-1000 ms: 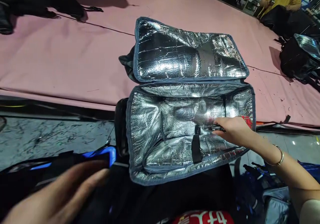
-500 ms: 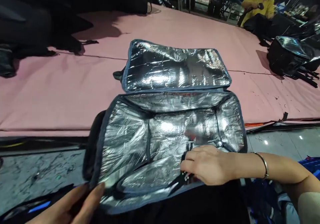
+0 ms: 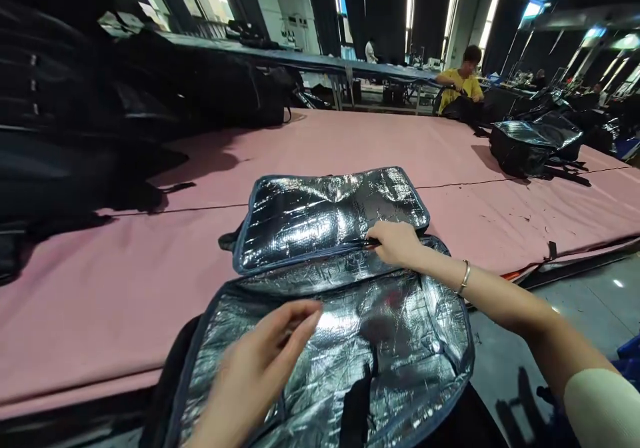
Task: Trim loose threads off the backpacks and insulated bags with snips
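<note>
An insulated bag (image 3: 345, 328) with a silver foil lining and dark blue piping lies open in front of me. Its foil-lined lid (image 3: 320, 218) is folded back flat on the pink surface. My right hand (image 3: 399, 243) is closed at the seam between lid and body; something small and dark shows at its fingertips, too hidden to name. Over the bag's opening is my left hand (image 3: 265, 361), slightly blurred, its fingers curved and the thumb apart, holding nothing. A black strap (image 3: 356, 405) lies across the lining near the front edge.
The long pink-covered table (image 3: 200, 248) extends beneath the lid. Black bags (image 3: 200, 95) are heaped at the left. Another foil-topped bag (image 3: 525, 148) stands at the right. A person in yellow (image 3: 460, 88) works beyond the table.
My right hand has moved from the bag's front edge to the lid seam. My left hand has let go of the left rim and come over the opening. The view has tilted up.
</note>
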A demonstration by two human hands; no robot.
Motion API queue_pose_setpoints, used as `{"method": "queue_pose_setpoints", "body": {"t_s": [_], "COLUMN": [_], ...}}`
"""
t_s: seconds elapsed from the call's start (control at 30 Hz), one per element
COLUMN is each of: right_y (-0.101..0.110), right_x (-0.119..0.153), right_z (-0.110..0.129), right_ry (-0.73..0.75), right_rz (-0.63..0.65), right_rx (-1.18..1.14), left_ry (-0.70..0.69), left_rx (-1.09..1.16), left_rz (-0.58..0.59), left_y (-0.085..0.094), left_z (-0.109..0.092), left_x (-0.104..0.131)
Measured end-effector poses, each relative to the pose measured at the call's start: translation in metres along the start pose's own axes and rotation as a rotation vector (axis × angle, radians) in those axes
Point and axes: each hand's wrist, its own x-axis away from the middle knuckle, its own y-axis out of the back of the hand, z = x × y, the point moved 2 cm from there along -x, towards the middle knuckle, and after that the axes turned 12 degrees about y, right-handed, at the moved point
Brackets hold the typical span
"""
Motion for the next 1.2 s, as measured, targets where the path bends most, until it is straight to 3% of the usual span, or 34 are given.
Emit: {"method": "queue_pose_setpoints", "body": {"t_s": [0.07, 0.2, 0.3, 0.4, 0.6, 0.7, 0.8, 0.87, 1.07, 1.2], "right_y": [0.001, 0.004, 0.002, -0.003, -0.004, 0.0, -0.001, -0.004, -0.014, -0.014], "right_x": [-0.009, -0.021, -0.023, -0.018, 0.008, 0.023, 0.031, 0.031, 0.015, 0.012], "right_z": [-0.003, -0.01, -0.014, -0.014, -0.013, -0.012, -0.009, -0.008, -0.001, 0.001], "right_ry": [-0.066, -0.104, -0.096, -0.081, -0.043, 0.171, 0.425, 0.506, 0.576, 0.547], "right_rz": [0.081, 0.191, 0.179, 0.127, -0.185, -0.3, -0.317, -0.326, -0.395, -0.362], "right_rx": [-0.085, -0.204, -0.208, -0.209, -0.243, -0.053, 0.212, 0.337, 0.463, 0.409], "left_ry": [-0.01, -0.038, -0.065, -0.112, -0.089, -0.059, -0.054, -0.056, -0.047, -0.045], "left_rx": [0.016, -0.082, -0.137, -0.126, 0.025, 0.085, 0.145, 0.196, 0.307, 0.314], "left_rz": [0.06, -0.084, -0.213, -0.258, -0.159, -0.066, 0.026, 0.067, 0.147, 0.201], "left_y": [-0.018, -0.047, -0.061, -0.064, -0.057, -0.058, -0.06, -0.06, -0.06, -0.057], "left_z": [-0.024, -0.034, -0.03, -0.027, -0.02, -0.016, -0.014, -0.014, -0.014, -0.016], "left_x": [-0.028, -0.065, -0.07, -0.066, -0.062, -0.065, -0.07, -0.073, -0.077, -0.073]}}
